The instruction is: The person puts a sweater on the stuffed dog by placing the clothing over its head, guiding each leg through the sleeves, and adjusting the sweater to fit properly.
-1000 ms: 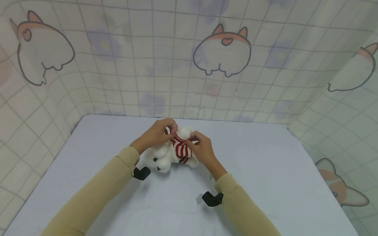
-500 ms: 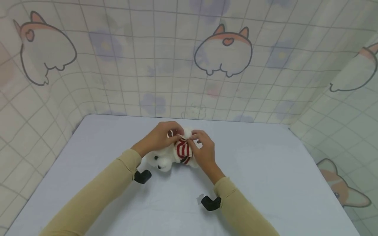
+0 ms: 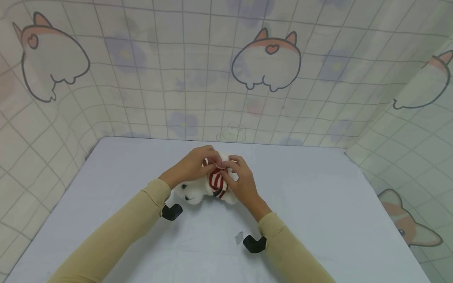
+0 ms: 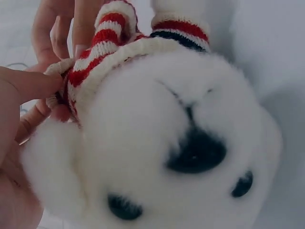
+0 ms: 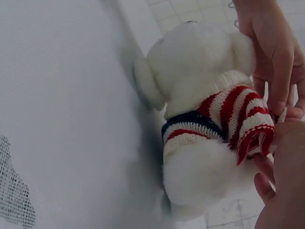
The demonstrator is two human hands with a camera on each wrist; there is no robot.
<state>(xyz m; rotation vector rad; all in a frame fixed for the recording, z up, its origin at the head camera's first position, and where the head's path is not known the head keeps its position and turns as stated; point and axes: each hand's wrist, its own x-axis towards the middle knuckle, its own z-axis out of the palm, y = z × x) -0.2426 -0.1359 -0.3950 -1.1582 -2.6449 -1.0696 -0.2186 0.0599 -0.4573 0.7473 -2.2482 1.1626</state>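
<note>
from the head camera, a white, fluffy plush animal [image 3: 196, 189] lies on its side on a smooth, pale flat table [image 3: 318, 204], head toward the person's left and rump toward the right, so its long axis runs roughly crosswise. the bare left hand [image 3: 198, 163] arches over from the head end; the bare right hand [image 3: 245, 182] reaches in at the rump end. their fingertips meet at the far edge of its red-and-cream striped knitted sweater [image 3: 217, 181], leaving most of the toy on the near side of the fingers. neither hand is clearly nearer to that edge.

from the left wrist, the toy's face fills the middle, and the left thumb presses the sweater's cream ribbed edge against a fingertip, a firm pinch just beside an ear.

from the right wrist, the toy's head is up the frame and its rump down it. the striped knit slants off to the right, into both hands. the right thumb and fingers appear to pinch a folded flap there; their exact contact is partly hidden.
</note>
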